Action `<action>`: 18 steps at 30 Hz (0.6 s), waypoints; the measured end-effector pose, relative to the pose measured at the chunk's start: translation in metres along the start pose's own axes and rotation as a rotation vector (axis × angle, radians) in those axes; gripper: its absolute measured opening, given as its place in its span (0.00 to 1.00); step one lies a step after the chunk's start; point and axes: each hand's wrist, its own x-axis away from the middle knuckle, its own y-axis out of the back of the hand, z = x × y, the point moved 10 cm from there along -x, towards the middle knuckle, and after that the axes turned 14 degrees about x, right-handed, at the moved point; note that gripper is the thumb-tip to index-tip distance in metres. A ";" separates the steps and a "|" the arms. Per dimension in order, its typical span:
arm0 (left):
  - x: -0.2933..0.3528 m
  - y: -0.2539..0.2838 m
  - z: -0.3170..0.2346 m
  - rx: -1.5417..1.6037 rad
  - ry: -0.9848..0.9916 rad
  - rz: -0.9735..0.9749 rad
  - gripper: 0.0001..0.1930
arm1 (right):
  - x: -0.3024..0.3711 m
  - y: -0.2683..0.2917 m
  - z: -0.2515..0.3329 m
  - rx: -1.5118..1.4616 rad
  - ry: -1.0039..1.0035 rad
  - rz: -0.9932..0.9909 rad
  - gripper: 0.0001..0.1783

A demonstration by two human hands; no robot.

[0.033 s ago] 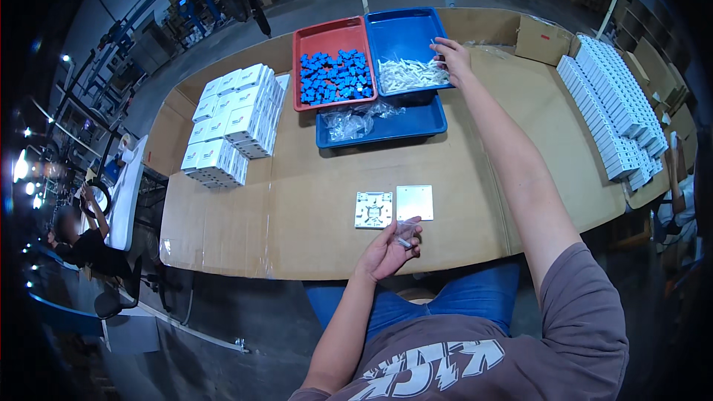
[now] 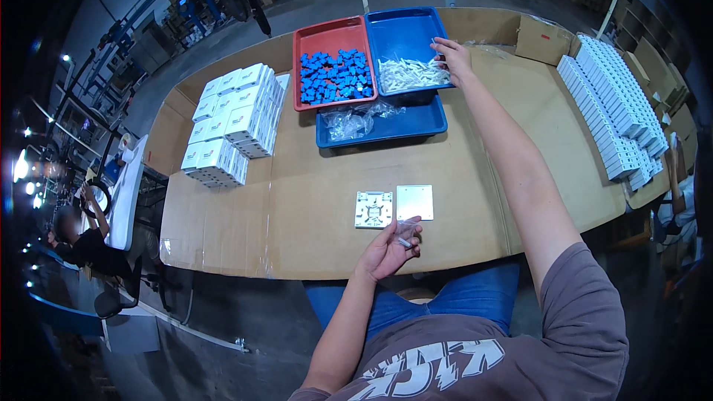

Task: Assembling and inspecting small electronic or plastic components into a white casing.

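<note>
Here, by the brown cardboard surface's point(image 2: 312, 208) near edge, the left hand point(image 2: 382, 257) holds a clear plastic bag point(image 2: 408, 229), its white stick point(image 2: 404, 242) slanting near-right; the right hand's point(image 2: 456, 63) grip, at a rectangular blue tray point(image 2: 401, 36), is unclear.

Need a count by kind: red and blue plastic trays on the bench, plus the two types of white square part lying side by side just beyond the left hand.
Red rectangular plastic tray: 1
Blue rectangular plastic trays: 2
White square part with moulded interior: 1
Flat, plain white square plate: 1
Total: 5
</note>
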 end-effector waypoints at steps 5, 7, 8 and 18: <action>0.000 -0.002 -0.001 -0.007 0.001 -0.004 0.30 | 0.008 -0.005 0.016 0.017 -0.006 0.051 0.13; 0.000 -0.001 0.001 0.002 0.003 -0.006 0.30 | 0.008 -0.005 0.012 -0.017 -0.012 0.082 0.15; 0.000 -0.001 0.004 0.005 0.010 0.001 0.30 | 0.009 -0.002 0.010 -0.016 -0.017 0.080 0.15; 0.005 0.001 0.003 0.070 -0.028 0.070 0.31 | 0.104 -0.022 -0.003 -0.072 -0.041 0.337 0.16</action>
